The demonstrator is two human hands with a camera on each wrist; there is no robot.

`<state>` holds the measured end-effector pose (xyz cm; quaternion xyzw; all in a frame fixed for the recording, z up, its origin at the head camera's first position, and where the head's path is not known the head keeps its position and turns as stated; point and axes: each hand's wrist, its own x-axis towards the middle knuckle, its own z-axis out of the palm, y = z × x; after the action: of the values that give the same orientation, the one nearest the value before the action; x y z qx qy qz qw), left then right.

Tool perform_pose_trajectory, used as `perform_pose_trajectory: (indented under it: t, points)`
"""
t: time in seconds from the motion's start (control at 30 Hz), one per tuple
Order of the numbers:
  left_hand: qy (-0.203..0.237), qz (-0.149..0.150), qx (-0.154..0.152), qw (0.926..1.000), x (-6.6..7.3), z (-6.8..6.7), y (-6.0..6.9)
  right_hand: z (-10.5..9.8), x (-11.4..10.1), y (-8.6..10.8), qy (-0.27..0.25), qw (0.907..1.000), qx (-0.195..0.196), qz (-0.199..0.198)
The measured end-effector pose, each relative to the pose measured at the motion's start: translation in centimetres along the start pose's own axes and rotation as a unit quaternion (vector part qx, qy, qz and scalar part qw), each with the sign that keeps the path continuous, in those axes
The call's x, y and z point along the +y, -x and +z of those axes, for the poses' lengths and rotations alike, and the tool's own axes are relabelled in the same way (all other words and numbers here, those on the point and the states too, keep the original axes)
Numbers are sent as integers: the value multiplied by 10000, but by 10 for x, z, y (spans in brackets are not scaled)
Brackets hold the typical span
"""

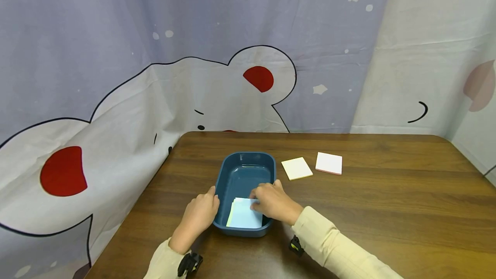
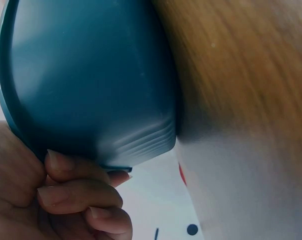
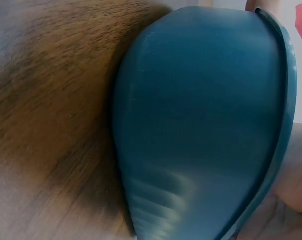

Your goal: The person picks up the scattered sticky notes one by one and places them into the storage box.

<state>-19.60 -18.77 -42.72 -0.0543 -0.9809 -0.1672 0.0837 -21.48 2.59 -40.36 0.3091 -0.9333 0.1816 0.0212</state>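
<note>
A dark blue plastic bin (image 1: 246,232) stands on the wooden table, its outer wall filling much of both wrist views. My left hand (image 1: 199,212) holds the bin's left side at the rim; in the left wrist view its fingers (image 2: 83,197) curl against the outer wall. Over the bin's right rim reaches my right hand (image 1: 276,201), pinching the right edge of a light blue sticky note pad (image 1: 245,215). That pad is inside the near end of the bin, with a pale yellow-green edge of paper showing beneath it. The right fingertips are mostly hidden in the right wrist view.
Right of the bin, a pale yellow sticky note pad (image 1: 296,168) lies on the table (image 1: 387,201). Beside it is a whitish pad (image 1: 329,162) with a pink-red lower edge. A printed curtain (image 1: 325,46) hangs behind the table.
</note>
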Motion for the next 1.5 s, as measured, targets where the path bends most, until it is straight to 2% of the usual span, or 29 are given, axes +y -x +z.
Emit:
perform_pose_trajectory:
  t: [0.23,0.6,1.27,1.5]
  points:
    - [43,-14,-4,10000,0,0,0,-1,0,1,401,9991,-77,-86]
    - [40,-56,-90,9999,-1,0,1,1,0,3,549,9983,-210,19]
    - [58,-53,-112,9999,0,-1,0,-1,4,6,368,9990,108,-232]
    - [51,-35,-96,9999,0,0,0,-6,12,7,23,9991,341,-258]
